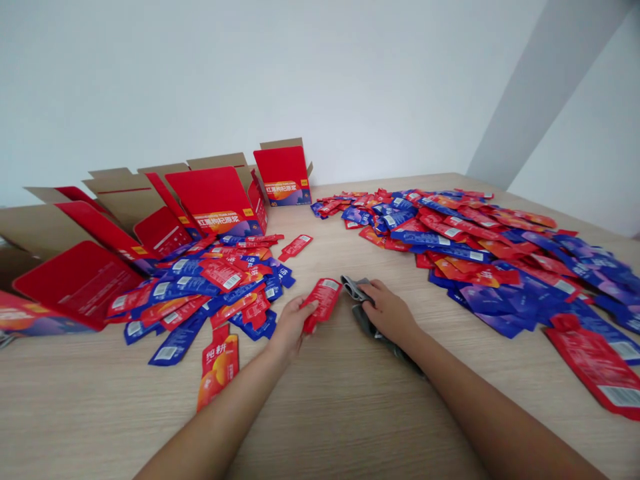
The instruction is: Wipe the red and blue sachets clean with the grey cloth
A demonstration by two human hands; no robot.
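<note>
Near the middle of the table, my left hand point(291, 327) is closed on a red sachet point(324, 300), its white barcode label at the far end. Across from it, my right hand point(387, 310) grips a folded grey cloth point(354, 288); part of the cloth trails below the palm toward the wrist. The cloth's folded edge is close to the sachet's far end, and whether they touch I cannot tell. Left of my left hand lies a pile of red and blue sachets point(200, 280). One orange-and-red sachet point(220, 363) lies beside my left forearm.
Several open red cartons point(210, 193) stand along the left, flaps up. Another red carton point(283, 175) stands farther back by the white wall. A large heap of red and blue sachets point(465, 233) spreads over the right side. A single red sachet point(296, 247) lies between the piles.
</note>
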